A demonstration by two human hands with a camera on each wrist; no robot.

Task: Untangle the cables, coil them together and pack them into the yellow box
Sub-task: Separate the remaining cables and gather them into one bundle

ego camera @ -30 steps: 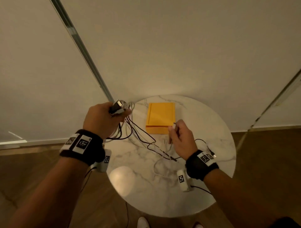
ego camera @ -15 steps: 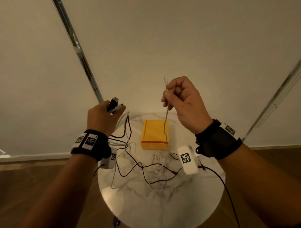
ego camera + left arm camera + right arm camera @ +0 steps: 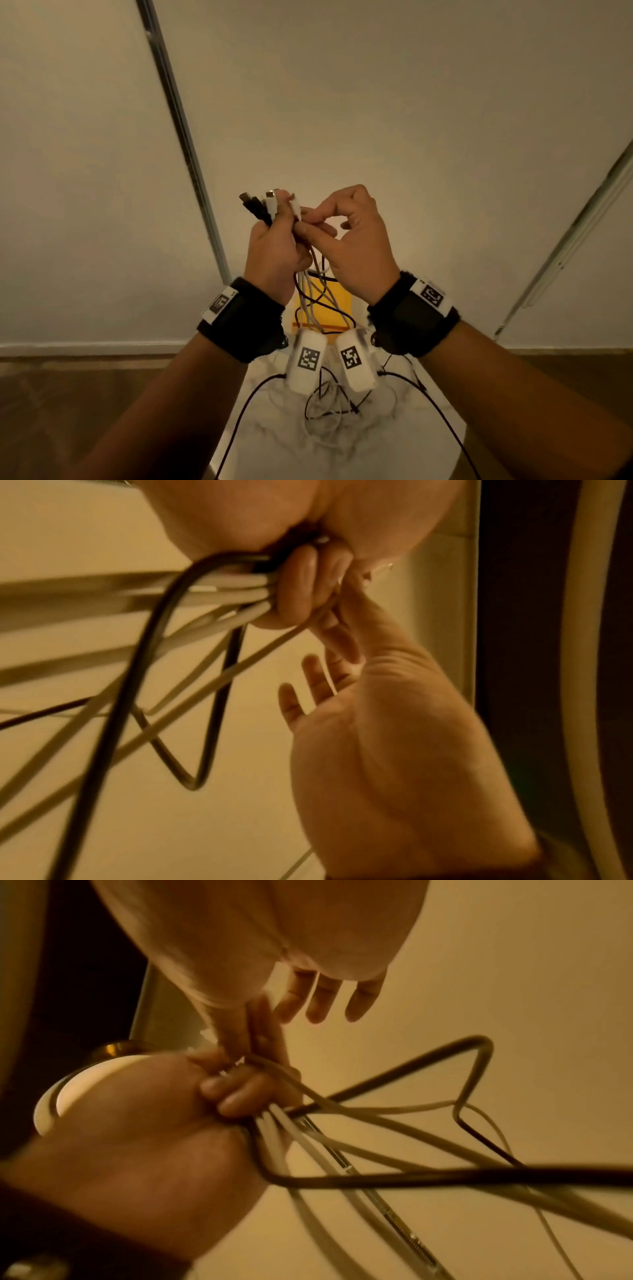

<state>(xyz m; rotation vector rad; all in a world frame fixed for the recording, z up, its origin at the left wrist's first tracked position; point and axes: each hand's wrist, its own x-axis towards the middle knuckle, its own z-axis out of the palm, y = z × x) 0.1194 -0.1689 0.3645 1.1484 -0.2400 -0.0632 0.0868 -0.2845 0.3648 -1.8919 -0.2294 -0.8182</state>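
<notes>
Loose cable slack [image 3: 325, 407] lies in thin black and white loops on the marble table [image 3: 394, 445], nearest the viewer, partly hidden behind the two white wrist cameras. Above it the cables [image 3: 317, 301] rise as a mixed bundle, several pale grey-white leads and at least two black ones, crossing in front of the yellow box [image 3: 337, 310]. The box sits on the table farther back, mostly screened by wrists and cables; whether it is open cannot be told.

Both hands are raised over the table, close together, touching at the fingertips. Left hand [image 3: 274, 250]: fist curled round the bundle, cables leaving below the little finger; the left wrist view shows the leads fanning out from the closed fingers [image 3: 301, 588], one black lead kinked into a sharp V. Connector ends [image 3: 265, 205] stick up out of the fist top, black ones to the left, white to the right.

Right hand [image 3: 352, 246]: thumb and forefinger pinch a white cable just beside the left fist; the other three fingers [image 3: 325, 996] are loosely spread, holding nothing.

Behind: plain wall [image 3: 411, 102].
</notes>
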